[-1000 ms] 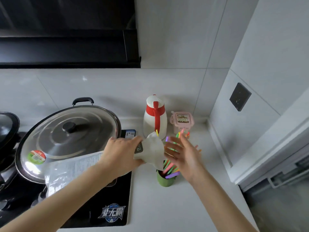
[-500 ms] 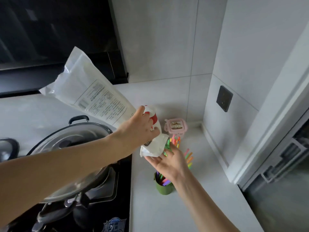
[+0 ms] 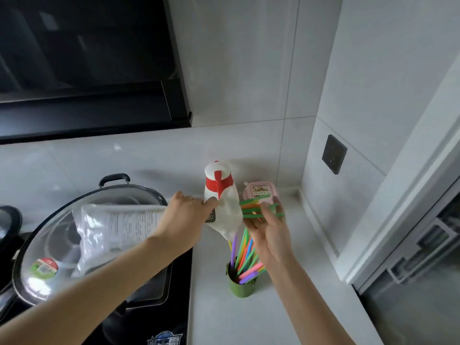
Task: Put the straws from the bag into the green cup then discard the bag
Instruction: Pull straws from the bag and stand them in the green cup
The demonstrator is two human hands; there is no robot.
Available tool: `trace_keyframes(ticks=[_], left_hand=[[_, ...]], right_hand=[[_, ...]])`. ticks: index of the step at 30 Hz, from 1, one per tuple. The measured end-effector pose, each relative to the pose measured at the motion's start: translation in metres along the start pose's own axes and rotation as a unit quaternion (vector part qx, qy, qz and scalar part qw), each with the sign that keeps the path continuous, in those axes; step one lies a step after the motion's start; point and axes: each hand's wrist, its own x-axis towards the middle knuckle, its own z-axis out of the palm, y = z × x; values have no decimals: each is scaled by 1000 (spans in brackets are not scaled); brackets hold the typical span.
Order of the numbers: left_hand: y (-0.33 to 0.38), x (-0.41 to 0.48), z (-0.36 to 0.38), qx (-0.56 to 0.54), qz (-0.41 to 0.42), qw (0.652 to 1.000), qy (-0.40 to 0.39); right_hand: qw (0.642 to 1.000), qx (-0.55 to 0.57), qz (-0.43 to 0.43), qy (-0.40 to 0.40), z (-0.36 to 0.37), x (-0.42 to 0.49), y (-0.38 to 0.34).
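Note:
My left hand (image 3: pixel 185 217) is shut on the clear printed plastic bag (image 3: pixel 117 232). The bag's tail stretches left over the wok lid, and its white mouth end droops down to the right toward the cup. The green cup (image 3: pixel 241 286) stands on the counter below, holding several coloured straws (image 3: pixel 245 255) that lean to the right. My right hand (image 3: pixel 270 232) is spread open just right of the bag's mouth, palm toward the straws. A few green and orange straws (image 3: pixel 258 208) lie crosswise against its fingers.
A red-and-white thermos jug (image 3: pixel 217 179) and a small pink lidded box (image 3: pixel 261 192) stand behind the cup by the wall. A large wok with a glass lid (image 3: pixel 49 245) sits on the black hob (image 3: pixel 154 319) at left. A side wall with a dark socket (image 3: pixel 334 154) is at right.
The bag's tail has dropped from high in the air to about level over the wok lid. More straws now lie across my right fingers and lean in the cup.

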Motion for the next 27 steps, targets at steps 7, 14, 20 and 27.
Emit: trace_keyframes(ticks=[7, 14, 20, 27], left_hand=[[13, -10, 5, -122, -45, 990, 54], [8, -15, 7, -113, -30, 992, 55], [-2, -27, 15, -86, -59, 994, 40], [-21, -46, 22, -64, -97, 993, 4]], right_hand=[[991, -115, 11, -61, 15, 1, -1], [987, -142, 74, 13, 16, 13, 10], [998, 28, -16, 59, 14, 22, -23], [981, 74, -70, 165, -6, 36, -70]])
